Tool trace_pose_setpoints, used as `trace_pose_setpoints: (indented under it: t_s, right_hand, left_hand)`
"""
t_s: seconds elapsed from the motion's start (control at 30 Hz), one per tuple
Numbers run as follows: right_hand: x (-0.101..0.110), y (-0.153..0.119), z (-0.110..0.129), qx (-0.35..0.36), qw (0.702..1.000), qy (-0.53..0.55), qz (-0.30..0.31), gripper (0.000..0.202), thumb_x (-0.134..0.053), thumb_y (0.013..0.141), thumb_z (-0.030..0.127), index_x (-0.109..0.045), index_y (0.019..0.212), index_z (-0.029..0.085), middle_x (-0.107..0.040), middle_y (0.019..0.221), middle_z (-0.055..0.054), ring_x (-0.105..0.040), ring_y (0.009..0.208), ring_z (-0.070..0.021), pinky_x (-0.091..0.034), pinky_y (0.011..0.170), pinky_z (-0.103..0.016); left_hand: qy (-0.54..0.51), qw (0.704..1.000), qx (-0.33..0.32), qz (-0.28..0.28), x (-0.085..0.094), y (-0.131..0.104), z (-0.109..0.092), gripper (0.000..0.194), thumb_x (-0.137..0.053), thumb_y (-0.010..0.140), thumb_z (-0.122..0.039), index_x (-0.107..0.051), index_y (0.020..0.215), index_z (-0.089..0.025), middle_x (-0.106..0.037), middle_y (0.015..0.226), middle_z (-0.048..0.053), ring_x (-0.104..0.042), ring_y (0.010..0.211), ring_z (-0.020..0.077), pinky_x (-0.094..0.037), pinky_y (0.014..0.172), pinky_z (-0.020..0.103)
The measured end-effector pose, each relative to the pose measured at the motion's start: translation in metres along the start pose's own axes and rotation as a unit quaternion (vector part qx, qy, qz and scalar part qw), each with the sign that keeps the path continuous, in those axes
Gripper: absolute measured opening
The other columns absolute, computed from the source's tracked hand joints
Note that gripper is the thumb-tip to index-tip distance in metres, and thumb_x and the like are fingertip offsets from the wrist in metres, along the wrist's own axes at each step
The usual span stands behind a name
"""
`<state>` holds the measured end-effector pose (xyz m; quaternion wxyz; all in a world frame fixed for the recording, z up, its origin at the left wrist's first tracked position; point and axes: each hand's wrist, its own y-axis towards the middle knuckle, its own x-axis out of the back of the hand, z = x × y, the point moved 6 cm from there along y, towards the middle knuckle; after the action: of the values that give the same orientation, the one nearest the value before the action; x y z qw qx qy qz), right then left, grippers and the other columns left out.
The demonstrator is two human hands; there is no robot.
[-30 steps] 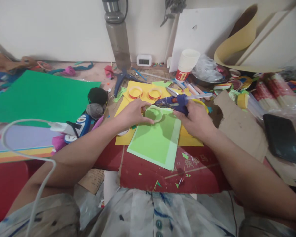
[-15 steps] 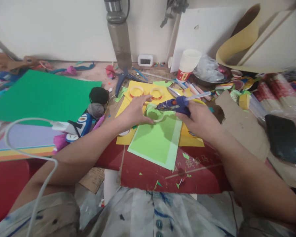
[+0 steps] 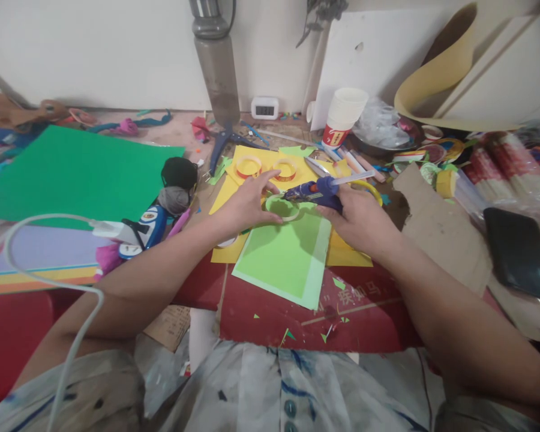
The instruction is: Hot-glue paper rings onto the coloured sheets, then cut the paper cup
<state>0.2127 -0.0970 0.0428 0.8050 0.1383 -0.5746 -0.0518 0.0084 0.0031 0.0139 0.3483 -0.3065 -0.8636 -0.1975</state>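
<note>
My right hand (image 3: pixel 357 217) is wrapped round a blue hot glue gun (image 3: pixel 317 192), with a pale glue stick (image 3: pixel 353 176) poking from its back end. The gun's nozzle points left, at the rim of a pale paper ring (image 3: pixel 292 216). My left hand (image 3: pixel 247 204) steadies that ring, thumb at its near side and index finger raised; its other fingers are partly hidden. Under the ring lies a light green sheet (image 3: pixel 279 258) on yellow paper (image 3: pixel 222 255). Two more rings, a left one (image 3: pixel 248 167) and a right one (image 3: pixel 285 170), stand just behind on the yellow paper.
A dark green sheet (image 3: pixel 76 174), black yarn (image 3: pixel 180 173) and a power strip (image 3: pixel 146 231) with a white cable lie left. Scissors (image 3: pixel 316 167), stacked paper cups (image 3: pixel 344 114) and a tall bottle (image 3: pixel 216 75) stand behind. A black phone (image 3: pixel 522 252) lies right.
The glue gun has shifted slightly left and down along the ring's rim. My left hand has barely moved, its index finger lifted a little more.
</note>
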Motion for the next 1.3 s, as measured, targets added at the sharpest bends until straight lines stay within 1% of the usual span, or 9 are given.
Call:
trace_pose_setpoints:
  t_s: [0.13, 0.23, 0.33, 0.57, 0.67, 0.73, 0.8, 1.1, 1.3]
  right_hand:
    - [0.0, 0.0, -0.001, 0.0, 1.0, 0.008, -0.002, 0.022, -0.06, 0.098, 0.039, -0.067, 0.107, 0.02, -0.077, 0.097, -0.016, -0.072, 0.09, -0.0357, -0.052, 0.076, -0.044]
    - [0.0, -0.001, -0.001, -0.004, 1.0, 0.005, -0.001, 0.021, -0.061, 0.098, 0.04, -0.066, 0.103, 0.02, -0.076, 0.096, -0.016, -0.071, 0.087, -0.034, -0.05, 0.074, -0.042]
    - [0.0, -0.001, -0.001, -0.008, 1.0, 0.004, 0.002, 0.02, -0.062, 0.098, 0.039, -0.065, 0.101, 0.02, -0.075, 0.095, -0.016, -0.07, 0.086, -0.0337, -0.049, 0.073, -0.041]
    - [0.0, 0.0, 0.001, -0.008, 1.0, 0.004, 0.003, 0.02, -0.063, 0.097, 0.039, -0.067, 0.103, 0.02, -0.076, 0.097, -0.016, -0.071, 0.09, -0.0361, -0.051, 0.076, -0.043]
    - [0.0, 0.0, 0.0, -0.008, 1.0, 0.005, 0.003, 0.022, -0.062, 0.097, 0.037, -0.068, 0.107, 0.019, -0.077, 0.099, -0.017, -0.072, 0.093, -0.0369, -0.052, 0.077, -0.044]
    - [0.0, 0.001, 0.0, -0.009, 1.0, 0.006, 0.003, 0.023, -0.062, 0.097, 0.036, -0.069, 0.109, 0.018, -0.078, 0.1, -0.018, -0.073, 0.094, -0.0383, -0.053, 0.078, -0.045]
    - [0.0, 0.001, 0.0, -0.007, 1.0, 0.008, 0.003, 0.023, -0.061, 0.096, 0.035, -0.069, 0.11, 0.018, -0.078, 0.101, -0.018, -0.073, 0.094, -0.039, -0.053, 0.078, -0.046]
    - [0.001, 0.0, 0.0, -0.002, 1.0, 0.013, -0.003, 0.022, -0.061, 0.096, 0.036, -0.069, 0.108, 0.019, -0.078, 0.098, -0.017, -0.073, 0.093, -0.0371, -0.054, 0.079, -0.045]
    - [0.001, 0.001, 0.0, -0.011, 1.0, 0.006, 0.002, 0.021, -0.062, 0.096, 0.036, -0.068, 0.106, 0.019, -0.077, 0.098, -0.017, -0.072, 0.093, -0.0366, -0.053, 0.079, -0.044]
  left_hand:
    - [0.013, 1.0, -0.006, -0.025, 0.005, -0.002, -0.006, 0.098, -0.099, 0.065, -0.039, -0.055, 0.152, -0.023, -0.067, 0.145, 0.014, -0.061, 0.129, 0.0309, -0.047, 0.112, 0.046]
    - [0.014, 0.995, -0.002, -0.097, 0.018, -0.005, -0.013, 0.047, -0.082, 0.088, -0.039, -0.068, 0.13, -0.023, -0.069, 0.143, 0.012, -0.063, 0.128, 0.0276, -0.051, 0.107, 0.043]
    - [0.008, 0.985, 0.016, -0.173, 0.032, -0.009, -0.016, 0.011, -0.065, 0.101, -0.031, -0.072, 0.101, -0.023, -0.079, 0.115, 0.007, -0.07, 0.11, 0.0233, -0.053, 0.1, 0.041]
    - [0.008, 0.985, 0.056, -0.162, 0.034, -0.008, -0.009, 0.025, -0.083, 0.087, -0.043, -0.069, 0.086, -0.023, -0.077, 0.098, 0.005, -0.07, 0.097, 0.0242, -0.056, 0.093, 0.044]
    - [0.018, 0.996, 0.018, -0.084, 0.02, -0.002, -0.009, 0.064, -0.098, 0.067, -0.041, -0.069, 0.122, -0.024, -0.074, 0.13, 0.009, -0.065, 0.122, 0.0304, -0.052, 0.107, 0.049]
    - [0.019, 1.0, -0.007, -0.023, 0.008, 0.001, -0.009, 0.104, -0.102, 0.057, -0.036, -0.056, 0.149, -0.027, -0.068, 0.147, 0.012, -0.057, 0.138, 0.0361, -0.046, 0.116, 0.054]
    - [0.019, 1.0, -0.016, 0.013, 0.0, 0.002, -0.008, 0.12, -0.102, 0.057, -0.033, -0.044, 0.162, -0.029, -0.068, 0.148, 0.013, -0.053, 0.144, 0.0389, -0.04, 0.12, 0.057]
    - [0.004, 0.999, -0.023, 0.022, 0.0, 0.001, -0.007, 0.118, -0.097, 0.064, -0.033, -0.039, 0.167, -0.033, -0.072, 0.141, 0.009, -0.056, 0.138, 0.0356, -0.04, 0.119, 0.054]
    - [-0.002, 0.999, -0.038, 0.0, 0.001, 0.002, -0.003, 0.114, -0.098, 0.063, -0.034, -0.046, 0.164, -0.026, -0.072, 0.133, 0.011, -0.061, 0.127, 0.0332, -0.043, 0.115, 0.052]
